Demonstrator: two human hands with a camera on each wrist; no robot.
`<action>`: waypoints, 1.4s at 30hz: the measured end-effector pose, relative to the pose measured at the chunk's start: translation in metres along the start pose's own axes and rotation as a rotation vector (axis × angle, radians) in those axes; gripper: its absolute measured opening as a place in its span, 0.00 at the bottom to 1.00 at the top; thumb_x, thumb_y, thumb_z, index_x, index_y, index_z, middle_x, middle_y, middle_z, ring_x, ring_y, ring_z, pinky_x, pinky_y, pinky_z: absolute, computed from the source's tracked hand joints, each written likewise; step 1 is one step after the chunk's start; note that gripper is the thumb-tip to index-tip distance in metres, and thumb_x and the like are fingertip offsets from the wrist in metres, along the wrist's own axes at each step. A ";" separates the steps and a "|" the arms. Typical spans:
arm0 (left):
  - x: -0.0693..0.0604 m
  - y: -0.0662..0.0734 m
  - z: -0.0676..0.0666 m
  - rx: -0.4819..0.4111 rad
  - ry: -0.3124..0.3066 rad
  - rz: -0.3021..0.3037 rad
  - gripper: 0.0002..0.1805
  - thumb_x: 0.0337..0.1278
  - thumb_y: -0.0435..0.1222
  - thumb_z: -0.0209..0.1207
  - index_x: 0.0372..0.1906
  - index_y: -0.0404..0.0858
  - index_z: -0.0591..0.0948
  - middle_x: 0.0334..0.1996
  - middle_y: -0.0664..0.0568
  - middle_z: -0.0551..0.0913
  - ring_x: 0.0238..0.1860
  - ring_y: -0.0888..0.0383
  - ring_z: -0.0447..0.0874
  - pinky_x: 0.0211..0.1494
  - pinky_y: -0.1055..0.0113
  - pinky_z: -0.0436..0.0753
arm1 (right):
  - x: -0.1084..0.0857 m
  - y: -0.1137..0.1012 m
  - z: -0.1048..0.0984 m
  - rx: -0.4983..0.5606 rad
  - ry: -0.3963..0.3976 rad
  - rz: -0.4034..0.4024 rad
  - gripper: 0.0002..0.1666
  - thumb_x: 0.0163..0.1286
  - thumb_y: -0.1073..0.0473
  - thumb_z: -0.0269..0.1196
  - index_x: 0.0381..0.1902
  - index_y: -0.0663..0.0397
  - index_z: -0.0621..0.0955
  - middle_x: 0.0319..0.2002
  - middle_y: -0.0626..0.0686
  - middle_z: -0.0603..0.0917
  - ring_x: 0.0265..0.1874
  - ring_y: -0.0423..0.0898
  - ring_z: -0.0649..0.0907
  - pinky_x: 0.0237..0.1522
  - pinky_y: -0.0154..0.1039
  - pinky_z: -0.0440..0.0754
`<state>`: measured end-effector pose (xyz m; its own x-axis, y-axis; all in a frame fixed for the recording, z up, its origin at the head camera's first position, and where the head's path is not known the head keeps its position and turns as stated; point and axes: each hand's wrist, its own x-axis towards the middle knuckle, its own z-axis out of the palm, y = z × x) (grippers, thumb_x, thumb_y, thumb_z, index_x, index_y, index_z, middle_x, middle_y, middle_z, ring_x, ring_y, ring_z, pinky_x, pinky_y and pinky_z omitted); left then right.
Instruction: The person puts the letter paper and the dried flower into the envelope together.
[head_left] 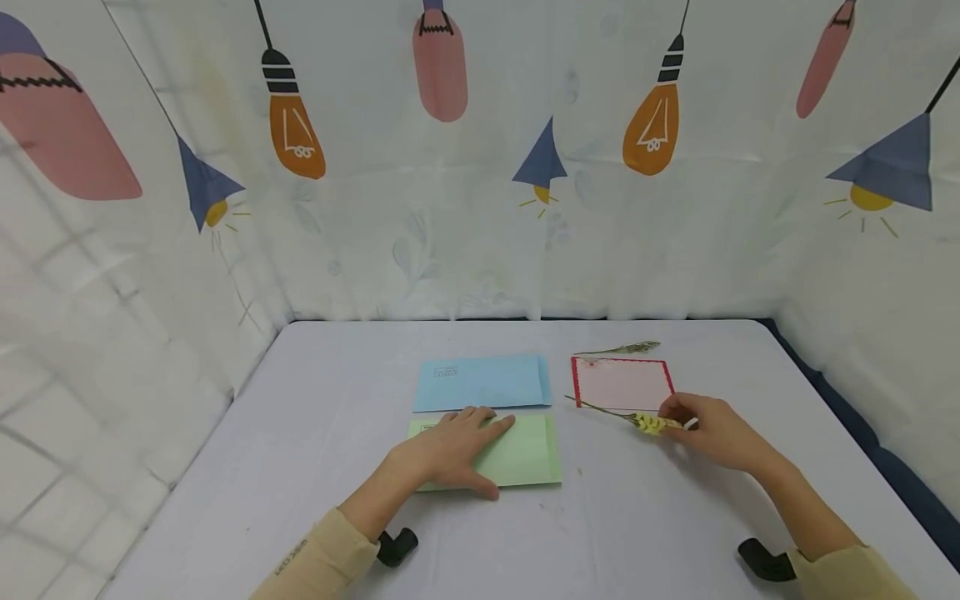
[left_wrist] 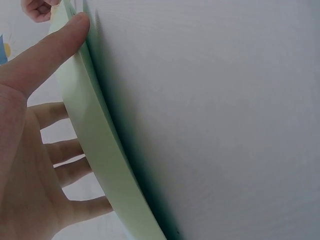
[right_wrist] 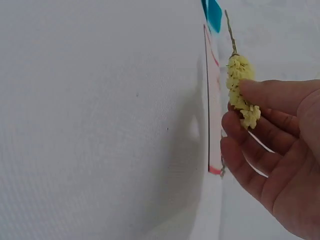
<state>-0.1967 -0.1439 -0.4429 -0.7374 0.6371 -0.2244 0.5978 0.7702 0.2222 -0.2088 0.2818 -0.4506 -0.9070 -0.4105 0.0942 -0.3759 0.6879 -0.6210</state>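
My left hand lies with fingers spread on a green envelope; in the left wrist view the thumb touches the near edge of the green envelope. Between thumb and fingers, my right hand pinches a yellow dried flower by its blossom, the stem pointing left. The right wrist view shows the yellow flower held above the table by my right hand. Just behind the flower, a pink card with a red border lies flat.
A blue envelope lies directly behind the green one. Behind the card lies a thin dried sprig. The white table meets a patterned curtain at its back edge.
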 end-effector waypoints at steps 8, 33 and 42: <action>0.000 0.001 -0.002 -0.003 -0.001 0.000 0.58 0.52 0.66 0.69 0.83 0.50 0.57 0.75 0.47 0.63 0.74 0.48 0.62 0.73 0.44 0.64 | 0.002 -0.010 -0.001 0.102 -0.031 -0.037 0.10 0.70 0.56 0.71 0.45 0.50 0.83 0.39 0.43 0.84 0.41 0.40 0.83 0.42 0.36 0.84; -0.001 -0.002 -0.003 0.007 0.018 -0.007 0.58 0.52 0.66 0.69 0.83 0.49 0.57 0.74 0.47 0.64 0.72 0.50 0.63 0.71 0.45 0.67 | -0.001 -0.015 -0.002 0.085 -0.162 -0.112 0.09 0.69 0.57 0.72 0.44 0.48 0.83 0.38 0.49 0.85 0.38 0.39 0.83 0.42 0.36 0.84; 0.001 0.000 -0.002 0.001 0.013 -0.004 0.58 0.52 0.67 0.68 0.83 0.52 0.56 0.75 0.48 0.63 0.73 0.50 0.63 0.72 0.44 0.66 | 0.005 -0.017 0.008 0.099 -0.184 -0.142 0.09 0.69 0.55 0.72 0.44 0.45 0.83 0.39 0.45 0.85 0.38 0.40 0.83 0.42 0.37 0.84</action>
<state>-0.1982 -0.1440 -0.4409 -0.7440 0.6333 -0.2128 0.5949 0.7730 0.2206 -0.2051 0.2631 -0.4462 -0.7933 -0.6069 0.0482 -0.4680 0.5573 -0.6859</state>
